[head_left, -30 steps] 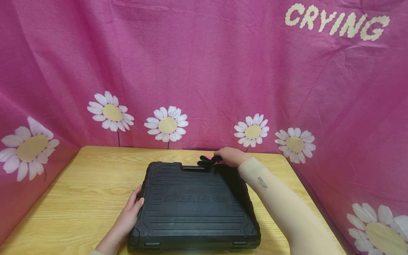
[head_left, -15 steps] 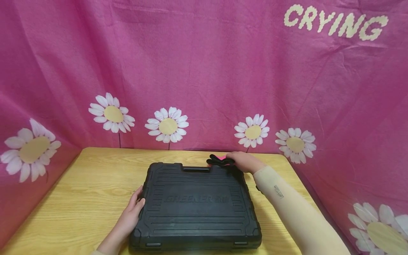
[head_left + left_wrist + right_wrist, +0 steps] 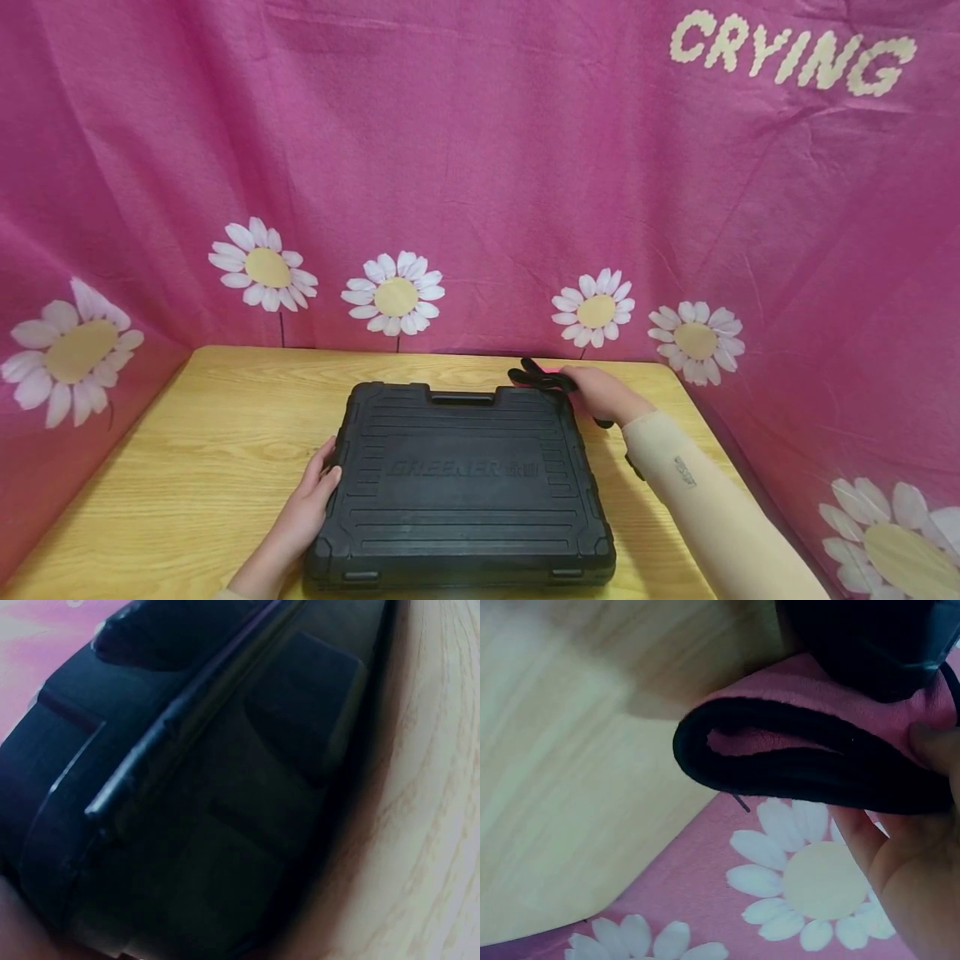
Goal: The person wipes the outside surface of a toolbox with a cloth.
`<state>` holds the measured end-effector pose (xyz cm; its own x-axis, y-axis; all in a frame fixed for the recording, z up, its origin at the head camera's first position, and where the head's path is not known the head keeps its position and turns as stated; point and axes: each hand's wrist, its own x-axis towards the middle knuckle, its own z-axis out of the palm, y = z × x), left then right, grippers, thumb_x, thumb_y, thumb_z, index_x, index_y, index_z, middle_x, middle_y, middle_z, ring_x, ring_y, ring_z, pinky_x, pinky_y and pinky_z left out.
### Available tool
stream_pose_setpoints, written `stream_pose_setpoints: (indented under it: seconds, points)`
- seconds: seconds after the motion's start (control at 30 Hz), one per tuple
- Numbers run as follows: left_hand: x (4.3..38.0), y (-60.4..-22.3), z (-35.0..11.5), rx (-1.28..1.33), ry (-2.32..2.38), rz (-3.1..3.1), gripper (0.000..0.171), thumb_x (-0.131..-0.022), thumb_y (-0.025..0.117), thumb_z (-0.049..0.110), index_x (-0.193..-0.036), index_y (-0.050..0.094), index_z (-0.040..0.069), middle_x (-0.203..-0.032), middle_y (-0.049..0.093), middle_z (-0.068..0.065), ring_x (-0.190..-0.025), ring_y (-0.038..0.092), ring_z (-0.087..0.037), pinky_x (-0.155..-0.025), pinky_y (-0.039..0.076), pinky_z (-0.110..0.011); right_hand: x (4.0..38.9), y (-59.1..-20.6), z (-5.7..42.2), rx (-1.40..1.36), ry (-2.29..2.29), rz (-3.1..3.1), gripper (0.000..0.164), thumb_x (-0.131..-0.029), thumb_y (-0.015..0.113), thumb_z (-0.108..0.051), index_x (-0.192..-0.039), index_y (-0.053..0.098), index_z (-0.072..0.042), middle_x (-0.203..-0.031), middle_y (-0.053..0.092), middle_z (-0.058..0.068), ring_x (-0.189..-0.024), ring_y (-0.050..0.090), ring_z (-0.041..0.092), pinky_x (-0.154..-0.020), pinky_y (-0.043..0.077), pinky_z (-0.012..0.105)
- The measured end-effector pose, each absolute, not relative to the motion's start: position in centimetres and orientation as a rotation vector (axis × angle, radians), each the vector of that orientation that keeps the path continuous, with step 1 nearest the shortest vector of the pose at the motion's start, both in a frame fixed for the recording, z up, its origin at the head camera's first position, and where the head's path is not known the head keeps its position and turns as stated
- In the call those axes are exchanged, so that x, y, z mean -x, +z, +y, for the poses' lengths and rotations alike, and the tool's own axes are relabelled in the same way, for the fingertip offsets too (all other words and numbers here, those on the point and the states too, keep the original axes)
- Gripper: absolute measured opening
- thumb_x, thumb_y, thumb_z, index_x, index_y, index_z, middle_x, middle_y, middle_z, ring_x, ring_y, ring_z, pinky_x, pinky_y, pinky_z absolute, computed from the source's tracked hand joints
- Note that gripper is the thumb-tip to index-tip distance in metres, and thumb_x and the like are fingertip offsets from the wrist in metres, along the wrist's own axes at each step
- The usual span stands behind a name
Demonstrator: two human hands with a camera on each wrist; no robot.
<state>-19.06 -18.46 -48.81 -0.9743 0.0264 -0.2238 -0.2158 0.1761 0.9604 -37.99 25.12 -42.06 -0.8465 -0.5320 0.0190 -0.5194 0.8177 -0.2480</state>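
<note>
A black plastic tool case (image 3: 461, 471) with raised "GREENER" lettering lies flat on the table. Against its left side rests my left hand (image 3: 303, 496), thumb at the lid's edge; the fingertips are partly hidden. My right hand (image 3: 603, 393) pinches a folded pink cloth with black edging (image 3: 542, 377) at the case's far right corner. In the right wrist view, the cloth (image 3: 795, 746) hangs in a loop from the thumb and fingers, beside the case's corner (image 3: 877, 645). The left wrist view is filled by the case's side wall (image 3: 202, 772).
The case sits on a light wooden table (image 3: 225, 417). Behind the table and along both sides hangs a pink curtain (image 3: 480, 167) printed with daisies. The case's carrying handle (image 3: 462, 398) faces the far edge.
My right hand has moved right and slightly down with the cloth, from beside the handle to the far right corner of the case. My left hand stays at the left side.
</note>
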Motion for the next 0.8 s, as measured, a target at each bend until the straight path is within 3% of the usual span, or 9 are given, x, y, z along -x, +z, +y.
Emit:
stream_pose_setpoints:
  seconds: [0.3, 0.8]
  points:
    - [19.1, -48.8, -18.5, 0.211, 1.867, 2.262, 0.062, -0.113, 0.029, 0.03, -0.167, 0.001, 0.015, -0.172, -0.002, -0.022, -0.158, -0.001, -0.047, -0.122, 0.005, -0.07, 36.0, -42.4, 24.5, 0.628, -0.372, 2.996, 0.012, -0.097, 0.062, -0.001, -0.107, 0.062, -0.005, -0.09, 0.068, 0.012, -0.084, 0.063, 0.026, -0.083, 0.056, 0.047]
    - [19.2, -48.8, -18.4, 0.206, 1.867, 2.263, 0.062, -0.114, 0.029, 0.029, -0.167, 0.001, 0.015, -0.173, -0.001, -0.021, -0.159, -0.001, -0.046, -0.123, 0.005, -0.069, 32.4, -43.4, 24.8, 0.457, -0.425, 3.064, 0.014, -0.1, 0.06, -0.005, -0.11, 0.056, 0.004, -0.091, 0.063, 0.015, -0.079, 0.063, 0.027, -0.074, 0.059, 0.044]
